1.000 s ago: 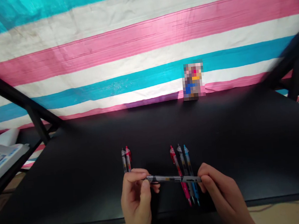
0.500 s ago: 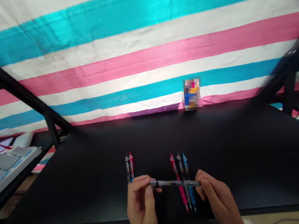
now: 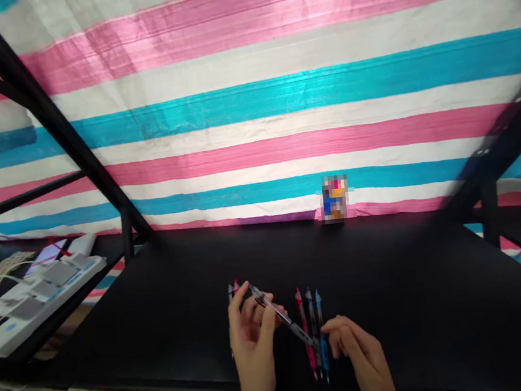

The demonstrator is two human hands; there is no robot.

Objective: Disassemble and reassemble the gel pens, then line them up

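Note:
My left hand is shut on a clear-barrelled retractable pen, which slants down to the right across the black table. The pen's lower end reaches towards my right hand. That hand holds nothing, and its fingertips sit just apart from the pen. Close to those fingers lie a red pen, a dark pen and a blue pen, side by side. Two more pens stick out behind my left hand, partly hidden by it.
A white power strip with cables sits on a lower shelf at the left. A small pixelated box stands at the table's far edge. Black metal frame bars slant upward at the left, before a striped pink, white and blue sheet.
My right hand has let go of the pen and dropped lower. My left hand has swung the pen from level to a slant. The whole scene sits lower in view.

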